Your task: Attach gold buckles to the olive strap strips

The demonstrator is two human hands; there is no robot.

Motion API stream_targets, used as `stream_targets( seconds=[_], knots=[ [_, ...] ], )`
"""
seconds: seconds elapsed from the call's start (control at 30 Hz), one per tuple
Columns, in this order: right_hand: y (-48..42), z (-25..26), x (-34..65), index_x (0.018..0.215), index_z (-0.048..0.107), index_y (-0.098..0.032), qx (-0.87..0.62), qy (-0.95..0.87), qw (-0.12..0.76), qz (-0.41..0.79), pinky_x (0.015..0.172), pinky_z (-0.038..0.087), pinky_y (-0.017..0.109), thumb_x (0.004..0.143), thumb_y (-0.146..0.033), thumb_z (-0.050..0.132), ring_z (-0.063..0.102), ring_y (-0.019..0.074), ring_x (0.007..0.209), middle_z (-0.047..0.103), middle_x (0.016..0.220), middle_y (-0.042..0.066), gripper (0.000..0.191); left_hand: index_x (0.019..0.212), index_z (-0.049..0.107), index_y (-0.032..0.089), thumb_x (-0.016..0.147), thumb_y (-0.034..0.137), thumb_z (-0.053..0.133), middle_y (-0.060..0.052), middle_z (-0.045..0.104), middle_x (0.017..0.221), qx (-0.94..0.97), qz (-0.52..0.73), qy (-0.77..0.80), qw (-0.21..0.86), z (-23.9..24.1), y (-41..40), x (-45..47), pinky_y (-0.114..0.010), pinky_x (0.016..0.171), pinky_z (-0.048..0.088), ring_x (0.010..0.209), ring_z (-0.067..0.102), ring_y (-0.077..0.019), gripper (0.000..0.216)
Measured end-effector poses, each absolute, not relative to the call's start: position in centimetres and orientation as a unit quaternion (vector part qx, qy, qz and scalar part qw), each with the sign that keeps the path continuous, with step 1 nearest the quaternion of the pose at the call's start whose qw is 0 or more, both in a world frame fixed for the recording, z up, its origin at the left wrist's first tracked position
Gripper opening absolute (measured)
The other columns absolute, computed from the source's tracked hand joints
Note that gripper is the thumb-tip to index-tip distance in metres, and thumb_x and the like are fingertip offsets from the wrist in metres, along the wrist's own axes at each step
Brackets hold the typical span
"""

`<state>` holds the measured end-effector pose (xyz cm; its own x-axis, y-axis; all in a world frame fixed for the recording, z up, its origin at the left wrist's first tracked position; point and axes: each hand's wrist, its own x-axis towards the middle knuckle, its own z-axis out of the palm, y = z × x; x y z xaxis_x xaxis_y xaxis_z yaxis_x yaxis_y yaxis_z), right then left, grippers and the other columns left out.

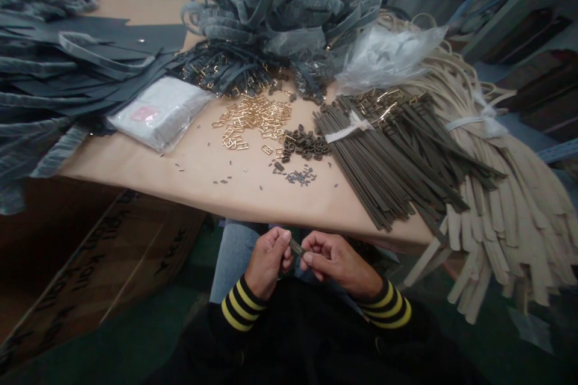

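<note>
Over my lap, just off the table's front edge, my left hand [272, 254] and my right hand [336, 260] pinch a short dark olive strip [296, 246] between them. Each hand grips one end, thumb against fingers. Past the edge lie dark olive strap loops [304, 143] in a small heap, with tiny grey metal pieces [301, 176] in front of them. Gold buckles [257, 117] are spread behind. A bundle of olive straps [374, 162], tied with a white band, rests to the right.
Beige straps [497, 210] hang over the table's [189, 177] right side. Dark straps [67, 78] cover the left, beside a plastic-wrapped white packet [158, 111]. Grey wrapped straps [284, 0] pile up at the back, near a clear plastic bag [388, 54]. A cardboard box [126, 271] stands below left.
</note>
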<state>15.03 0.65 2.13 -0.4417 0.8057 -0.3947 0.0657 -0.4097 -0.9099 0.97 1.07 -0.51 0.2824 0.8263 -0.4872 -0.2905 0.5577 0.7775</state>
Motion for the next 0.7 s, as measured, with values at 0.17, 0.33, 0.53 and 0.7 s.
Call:
stream_targets(
  seconds=[0.17, 0.33, 0.53, 0.7],
  knots=[
    [0.5, 1.4, 15.0, 0.075, 0.050, -0.014, -0.430, -0.448, 0.314, 0.719, 0.041, 0.029, 0.017, 0.071, -0.027, 0.053, 0.044, 0.0055, 0.048, 0.056, 0.062, -0.001, 0.014, 0.067, 0.042, 0.017, 0.074, 0.039, 0.047, 0.005, 0.046, 0.047, 0.367, 0.300, 0.492, 0.730, -1.0, 1.0, 1.2, -0.018, 0.037, 0.027, 0.038, 0.039, -0.0062, 0.024],
    [0.7, 1.0, 15.1, 0.076, 0.051, -0.013, -0.478, -0.438, 0.308, 0.696, 0.042, 0.029, 0.017, 0.071, -0.027, 0.054, 0.039, 0.0046, 0.044, 0.055, 0.059, -0.002, 0.015, 0.073, 0.052, 0.016, 0.076, 0.021, 0.046, -0.002, 0.053, 0.070, 0.592, 0.347, 0.552, 0.473, 0.0, 0.8, 0.8, -0.025, 0.062, 0.041, 0.067, 0.051, -0.0125, 0.009],
    [0.5, 0.4, 15.0, 0.077, 0.052, -0.014, -0.484, -0.466, 0.328, 0.664, 0.061, 0.042, 0.024, 0.072, -0.026, 0.052, 0.054, 0.0108, 0.061, 0.059, 0.066, 0.001, 0.013, 0.083, 0.057, 0.014, 0.078, 0.017, 0.046, -0.006, 0.060, 0.077, 0.698, 0.321, 0.490, 0.411, 1.2, 0.6, 0.3, -0.025, 0.066, 0.044, 0.071, 0.056, -0.0135, 0.013],
    [0.2, 0.5, 15.0, 0.077, 0.053, -0.014, -0.503, -0.503, 0.301, 0.636, 0.065, 0.043, 0.026, 0.075, -0.024, 0.049, 0.056, 0.0125, 0.064, 0.061, 0.068, 0.003, 0.011, 0.074, 0.059, 0.015, 0.080, 0.018, 0.041, -0.004, 0.061, 0.071, 0.710, 0.258, 0.487, 0.438, 1.5, 1.1, -0.1, -0.024, 0.062, 0.044, 0.066, 0.056, -0.0129, 0.019]
  ],
)
